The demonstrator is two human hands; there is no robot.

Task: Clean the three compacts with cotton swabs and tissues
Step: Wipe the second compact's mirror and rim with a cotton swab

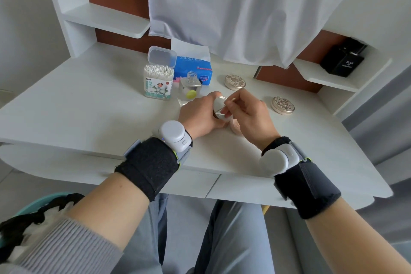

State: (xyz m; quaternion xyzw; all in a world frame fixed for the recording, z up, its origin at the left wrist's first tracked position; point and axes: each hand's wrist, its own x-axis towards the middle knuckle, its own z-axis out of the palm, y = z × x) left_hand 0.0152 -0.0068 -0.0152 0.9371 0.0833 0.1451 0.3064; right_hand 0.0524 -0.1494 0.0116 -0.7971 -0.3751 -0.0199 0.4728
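Note:
My left hand (199,114) grips an opened silver compact (219,107) over the middle of the white desk (89,104). My right hand (246,111) pinches a cotton swab (230,100) whose tip rests against the compact's open face. A pale round puff (235,128) lies on the desk under my right hand. Two more compacts lie closed with embossed gold lids, one behind my hands (235,82) and one to the right (283,105). The open cotton swab box (158,80) and the blue tissue pack (193,66) stand at the back left.
A small clear glass bottle (190,89) with its cap off and a yellow-green cap (191,94) stand just left of my hands. A white cloth (244,6) hangs over the desk's back. A black box (343,58) sits on the right shelf.

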